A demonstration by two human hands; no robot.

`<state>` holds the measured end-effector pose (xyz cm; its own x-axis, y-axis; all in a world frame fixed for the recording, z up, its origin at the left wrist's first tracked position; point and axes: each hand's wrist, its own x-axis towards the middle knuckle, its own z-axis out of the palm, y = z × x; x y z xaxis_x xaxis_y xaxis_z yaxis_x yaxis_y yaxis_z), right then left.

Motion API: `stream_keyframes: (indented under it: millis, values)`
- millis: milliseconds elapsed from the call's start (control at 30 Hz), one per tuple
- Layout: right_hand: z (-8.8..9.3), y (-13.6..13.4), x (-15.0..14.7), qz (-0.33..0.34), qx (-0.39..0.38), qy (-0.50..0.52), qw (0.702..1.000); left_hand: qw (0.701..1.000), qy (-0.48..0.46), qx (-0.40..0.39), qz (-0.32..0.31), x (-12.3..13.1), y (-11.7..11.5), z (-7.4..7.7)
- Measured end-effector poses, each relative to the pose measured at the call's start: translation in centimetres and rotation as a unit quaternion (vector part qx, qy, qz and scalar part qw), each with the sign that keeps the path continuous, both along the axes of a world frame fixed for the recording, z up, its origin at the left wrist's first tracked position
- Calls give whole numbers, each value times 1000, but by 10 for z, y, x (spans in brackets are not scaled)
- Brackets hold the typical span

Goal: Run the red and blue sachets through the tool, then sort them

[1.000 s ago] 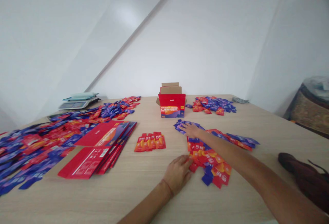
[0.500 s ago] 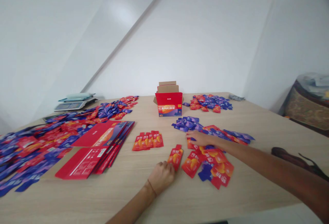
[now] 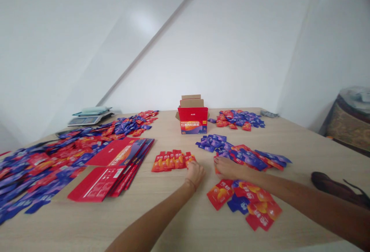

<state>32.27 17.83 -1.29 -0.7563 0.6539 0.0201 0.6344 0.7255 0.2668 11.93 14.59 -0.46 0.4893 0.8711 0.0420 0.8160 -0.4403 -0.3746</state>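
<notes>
My left hand (image 3: 195, 174) is closed on a red sachet (image 3: 189, 157) at the right end of a row of red sachets (image 3: 169, 161) that overlap one another. To its right, my right hand (image 3: 227, 168) is closed on another red sachet (image 3: 216, 166), mostly covered by the fingers. Just in front of the right forearm lies a loose group of red and purple sachets (image 3: 254, 202). Behind the hand, more purple sachets (image 3: 214, 142) and mixed sachets (image 3: 245, 155) are spread out.
An open red carton (image 3: 193, 121) stands at the back middle. Flat red cartons (image 3: 115, 167) are stacked at the left beside a large sachet heap (image 3: 72, 152). A scale (image 3: 89, 118) sits at the back left, another sachet pile (image 3: 243, 119) at the back right, and a dark object (image 3: 332, 186) at the right.
My left hand has carried its sachet up and right to the end of the row. The right hand has drawn back slightly, closing on a red sachet. The view has shifted a little.
</notes>
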Motion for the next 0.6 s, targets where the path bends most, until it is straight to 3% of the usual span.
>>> stream_keyframes:
  millis: [200, 367, 467, 600]
  values:
    - [-3, 3, -20, -10, 43, -7, 999, 1000, -8, -2, 24, -7, 12, -6]
    - [0, 6, -70, -28, 49, 53, 997, 995, -48, 44, 71, -30, -1, -8]
    - [-6, 1, -106, -59, 28, 90, 994, 986, -87, 85, 115, -71, -12, -5]
    - [-14, -11, -130, -99, -13, 142, 985, 965, -146, 106, 192, -152, -24, -6]
